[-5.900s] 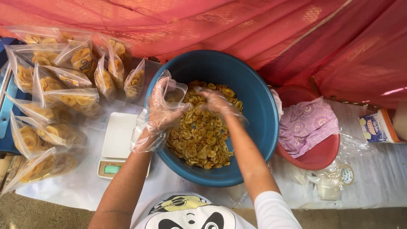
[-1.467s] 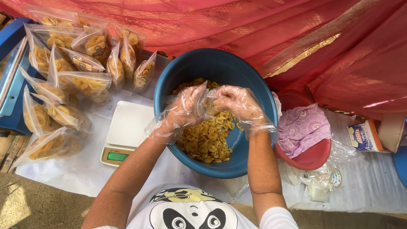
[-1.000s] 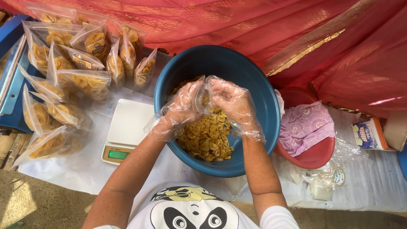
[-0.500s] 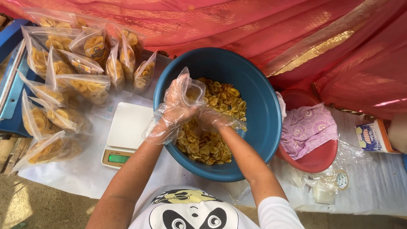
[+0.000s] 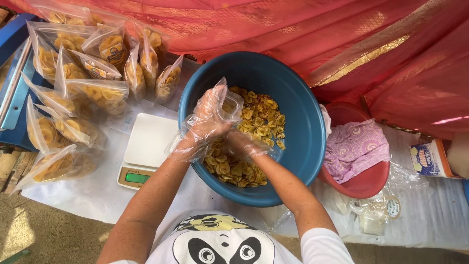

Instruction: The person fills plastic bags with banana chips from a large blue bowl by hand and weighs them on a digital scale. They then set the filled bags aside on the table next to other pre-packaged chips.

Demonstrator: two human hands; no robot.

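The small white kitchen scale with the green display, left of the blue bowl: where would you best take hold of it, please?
Grip the small white kitchen scale by its two long side edges, coming from above and from the near end. Its flat platform offers no handle, the round blue plastic bowl crowds its right side, and clear bags of yellow chips crowd its left.

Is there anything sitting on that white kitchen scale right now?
No. The white scale has a bare platform; the left hand holds a clear bag over the blue basin instead.
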